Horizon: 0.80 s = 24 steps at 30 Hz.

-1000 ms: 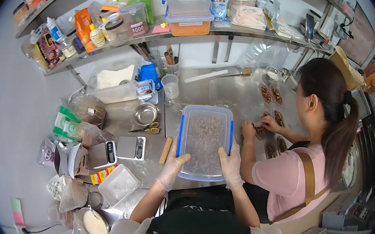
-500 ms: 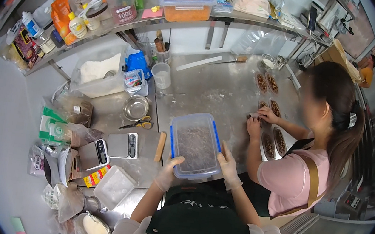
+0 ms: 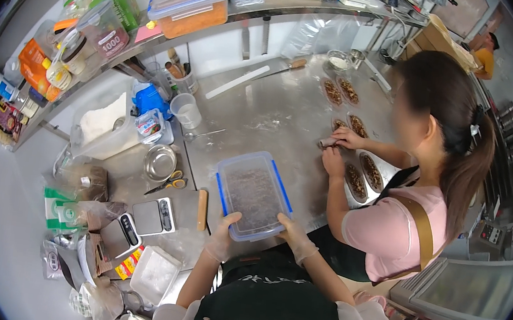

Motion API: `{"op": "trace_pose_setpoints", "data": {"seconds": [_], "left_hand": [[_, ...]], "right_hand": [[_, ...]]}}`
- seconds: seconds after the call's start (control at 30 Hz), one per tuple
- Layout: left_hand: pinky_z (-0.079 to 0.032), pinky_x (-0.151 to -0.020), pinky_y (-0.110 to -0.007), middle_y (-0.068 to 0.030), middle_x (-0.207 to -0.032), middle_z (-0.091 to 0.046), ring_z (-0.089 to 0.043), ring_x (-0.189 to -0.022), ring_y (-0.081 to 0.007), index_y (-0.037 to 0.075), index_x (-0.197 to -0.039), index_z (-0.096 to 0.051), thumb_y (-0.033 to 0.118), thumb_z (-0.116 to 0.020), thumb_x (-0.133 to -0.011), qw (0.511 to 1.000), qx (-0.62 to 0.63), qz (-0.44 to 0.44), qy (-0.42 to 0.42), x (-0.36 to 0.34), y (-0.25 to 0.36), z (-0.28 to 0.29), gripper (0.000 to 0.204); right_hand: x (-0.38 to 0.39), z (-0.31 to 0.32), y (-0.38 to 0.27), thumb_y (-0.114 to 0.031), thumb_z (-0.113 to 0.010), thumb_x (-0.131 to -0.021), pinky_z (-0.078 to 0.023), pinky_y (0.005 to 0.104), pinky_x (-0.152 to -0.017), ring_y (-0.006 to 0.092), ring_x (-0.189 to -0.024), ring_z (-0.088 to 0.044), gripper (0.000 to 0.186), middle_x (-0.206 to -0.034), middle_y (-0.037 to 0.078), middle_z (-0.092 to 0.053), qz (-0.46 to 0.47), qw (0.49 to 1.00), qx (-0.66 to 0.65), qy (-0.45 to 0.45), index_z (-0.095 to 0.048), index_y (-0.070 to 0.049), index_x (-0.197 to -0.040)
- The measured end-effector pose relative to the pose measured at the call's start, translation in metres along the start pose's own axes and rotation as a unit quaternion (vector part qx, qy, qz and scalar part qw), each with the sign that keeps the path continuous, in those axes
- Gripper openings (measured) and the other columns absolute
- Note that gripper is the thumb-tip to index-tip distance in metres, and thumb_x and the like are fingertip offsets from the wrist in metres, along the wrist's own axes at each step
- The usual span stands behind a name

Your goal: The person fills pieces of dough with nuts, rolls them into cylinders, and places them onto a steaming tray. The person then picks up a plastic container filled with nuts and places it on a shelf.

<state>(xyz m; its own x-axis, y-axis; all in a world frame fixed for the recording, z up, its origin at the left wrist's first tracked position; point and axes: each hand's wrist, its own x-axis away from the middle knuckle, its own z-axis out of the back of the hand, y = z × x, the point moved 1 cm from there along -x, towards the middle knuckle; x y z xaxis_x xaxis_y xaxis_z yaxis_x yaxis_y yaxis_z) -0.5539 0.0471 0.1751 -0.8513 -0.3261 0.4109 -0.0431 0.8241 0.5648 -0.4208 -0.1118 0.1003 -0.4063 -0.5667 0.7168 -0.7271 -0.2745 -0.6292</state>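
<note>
A clear plastic storage box with a see-through lid and blue side clips is held level in front of my apron. Something dark and crumbly shows through its lid. My left hand, in a thin clear glove, grips the near left side with the thumb up on the lid edge. On the near right corner, my right hand, gloved likewise, is closed on the box. The fingers of both hands are partly hidden beneath it. A steel worktop lies under and beyond the box.
To my right, a co-worker in pink handles dough beside oval nut-topped pieces. On the left are a wooden rolling pin, scissors, a steel bowl, two scales and a flour tub. A loaded shelf runs along the back.
My view has turned rightward, so the surroundings sit further left. My right hand has come down from the box's right side to its near right corner. Both hands still hold it.
</note>
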Motion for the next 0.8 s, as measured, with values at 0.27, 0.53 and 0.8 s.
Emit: {"op": "trace_pose_setpoints", "data": {"seconds": [0.27,0.53,0.8], "left_hand": [[-0.041,-0.104,-0.039,-0.0112,-0.134,-0.048,-0.048,-0.123,-0.0263,0.008,-0.146,-0.03,0.012,-0.065,-0.08,0.996,-0.042,-0.059,0.054,-0.042,0.001,0.02,0.075],[-0.039,-0.102,-0.032,-0.0074,-0.135,-0.048,-0.049,-0.12,-0.0186,0.008,-0.15,-0.026,0.007,-0.068,-0.075,0.995,-0.024,-0.085,0.037,-0.025,0.038,-0.005,0.086],[-0.04,-0.097,-0.027,-0.0034,-0.136,-0.045,-0.047,-0.115,-0.0105,0.011,-0.155,-0.014,0.004,-0.069,-0.074,0.948,-0.226,-0.224,0.006,-0.004,0.143,-0.09,0.098]], "right_hand": [[-0.019,0.002,-0.016,-0.022,-0.055,-0.096,-0.044,0.0416,-0.1,0.0254,-0.119,-0.053,0.044,-0.13,0.014,-0.053,0.066,0.992,-0.11,0.015,-0.046,-0.001,-0.133],[0.026,-0.027,-0.057,-0.017,-0.055,-0.093,-0.038,0.0357,-0.104,0.0206,-0.116,-0.051,0.054,-0.124,0.009,-0.052,0.223,0.974,-0.038,-0.022,-0.036,0.0,-0.14],[0.067,-0.084,-0.149,-0.048,-0.072,-0.078,-0.034,0.0412,-0.108,0.0246,-0.13,-0.04,0.088,-0.14,0.006,-0.042,0.383,0.911,-0.126,-0.087,-0.031,-0.01,-0.146]]}}
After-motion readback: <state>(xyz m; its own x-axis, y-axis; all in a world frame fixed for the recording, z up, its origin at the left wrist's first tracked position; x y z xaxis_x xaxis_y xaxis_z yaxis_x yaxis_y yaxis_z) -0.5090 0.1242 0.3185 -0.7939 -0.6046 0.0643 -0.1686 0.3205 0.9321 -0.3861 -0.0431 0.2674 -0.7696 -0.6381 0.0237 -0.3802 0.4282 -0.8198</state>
